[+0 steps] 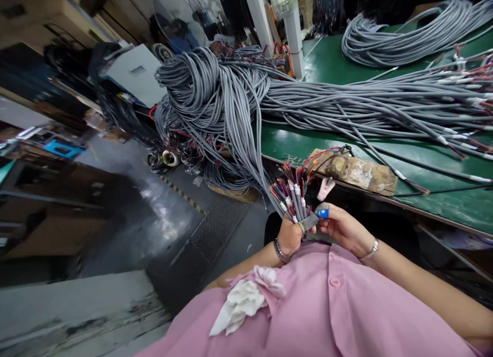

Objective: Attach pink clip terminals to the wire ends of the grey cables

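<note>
My left hand (290,237) is wrapped round a bundle of grey cables (297,200) close to my body. Their stripped ends point up and fan out into thin coloured wires, with white wraps below the wires. A grey covering shows on the left thumb. My right hand (344,227) is beside the bundle, its thumb and fingers pinched together. Coverings, one of them blue (323,213), sit on its fingertips. Whatever lies in that pinch is too small or hidden to make out. From the bundle, the cables run up over the bench edge.
On the green bench (323,59) lies a long spread of grey cables (346,100), with a coil (408,38) behind. A wooden block (354,172) sits at the front edge, a pink clip (326,189) beside it. A white box (134,72) and a fan (179,20) stand farther left.
</note>
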Tool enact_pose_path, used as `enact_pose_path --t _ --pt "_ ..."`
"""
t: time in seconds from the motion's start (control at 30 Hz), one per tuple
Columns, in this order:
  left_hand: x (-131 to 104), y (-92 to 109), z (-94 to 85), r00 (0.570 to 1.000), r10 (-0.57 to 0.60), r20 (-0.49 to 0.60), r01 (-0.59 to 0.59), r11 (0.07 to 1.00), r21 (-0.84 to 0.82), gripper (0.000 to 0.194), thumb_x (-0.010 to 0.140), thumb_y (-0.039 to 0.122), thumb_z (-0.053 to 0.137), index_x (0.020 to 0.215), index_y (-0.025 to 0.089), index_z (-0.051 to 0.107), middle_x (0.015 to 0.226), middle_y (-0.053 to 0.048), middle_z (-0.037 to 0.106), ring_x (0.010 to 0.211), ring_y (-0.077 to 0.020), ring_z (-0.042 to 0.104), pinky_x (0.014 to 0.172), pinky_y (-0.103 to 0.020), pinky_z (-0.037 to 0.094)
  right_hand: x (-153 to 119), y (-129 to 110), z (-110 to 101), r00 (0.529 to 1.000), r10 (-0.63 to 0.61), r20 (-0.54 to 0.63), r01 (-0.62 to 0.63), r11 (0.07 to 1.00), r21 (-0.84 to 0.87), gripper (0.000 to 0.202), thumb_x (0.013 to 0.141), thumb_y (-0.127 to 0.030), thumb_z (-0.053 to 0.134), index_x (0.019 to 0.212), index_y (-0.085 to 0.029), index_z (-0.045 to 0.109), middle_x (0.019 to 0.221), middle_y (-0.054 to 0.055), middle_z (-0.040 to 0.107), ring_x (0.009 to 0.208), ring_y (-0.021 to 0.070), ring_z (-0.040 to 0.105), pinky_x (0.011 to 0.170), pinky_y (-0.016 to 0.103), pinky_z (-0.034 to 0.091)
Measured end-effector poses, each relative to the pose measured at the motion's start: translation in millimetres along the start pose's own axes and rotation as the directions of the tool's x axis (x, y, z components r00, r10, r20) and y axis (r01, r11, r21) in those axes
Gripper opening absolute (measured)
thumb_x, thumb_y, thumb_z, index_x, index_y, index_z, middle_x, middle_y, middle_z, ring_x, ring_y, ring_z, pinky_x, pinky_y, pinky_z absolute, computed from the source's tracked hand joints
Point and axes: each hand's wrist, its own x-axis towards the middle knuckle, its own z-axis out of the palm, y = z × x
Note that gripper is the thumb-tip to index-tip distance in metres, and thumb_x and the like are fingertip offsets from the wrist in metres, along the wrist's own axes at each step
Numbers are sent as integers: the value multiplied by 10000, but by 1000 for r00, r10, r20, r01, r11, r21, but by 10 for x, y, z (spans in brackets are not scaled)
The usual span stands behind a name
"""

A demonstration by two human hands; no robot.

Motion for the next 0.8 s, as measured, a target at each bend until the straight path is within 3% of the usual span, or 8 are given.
enact_pose_path --t 0.2,0.37,0.5,0.63,0.8 --pt "10 4 5 998 -59 -30 57 996 -68 309 652 378 794 782 128 667 563 -15 634 483 -124 563 499 -243 442 -14 -57 31 998 -57 28 58 997 -53 95 707 -184 716 690 -168 623 601 -17 563 544 103 517 546 236 391" --pt "26 50 -21 993 -119 12 120 991 -58 328 641 408 793 681 111 661 555 -41 634 498 -137 578 498 -251 461 -66 -76 76 984 -149 98 160 980 -118 77 752 -227 703 763 -190 636 643 6 639 605 153 593 589 275 404" --pt "33 70 -68 989 -121 87 123 992 -21 354 673 439 760 605 112 644 550 -54 625 509 -144 579 503 -260 457 -67 -91 38 975 -192 111 214 947 -241 106 749 -257 719 796 -194 648 677 13 658 613 150 576 582 273 377" --pt "38 75 -102 986 -116 119 115 993 8 370 688 440 746 561 116 619 527 -46 605 492 -127 555 505 -250 437 -39 -102 12 978 -167 123 195 944 -267 158 706 -282 760 769 -188 649 695 9 644 596 132 530 568 268 372" --pt "43 59 -118 979 -126 162 132 991 -30 370 651 425 776 543 120 596 482 -21 574 440 -100 508 490 -240 418 -14 -42 45 991 -76 111 92 986 -141 160 690 -266 764 745 -176 644 667 -8 600 556 101 496 569 256 387"
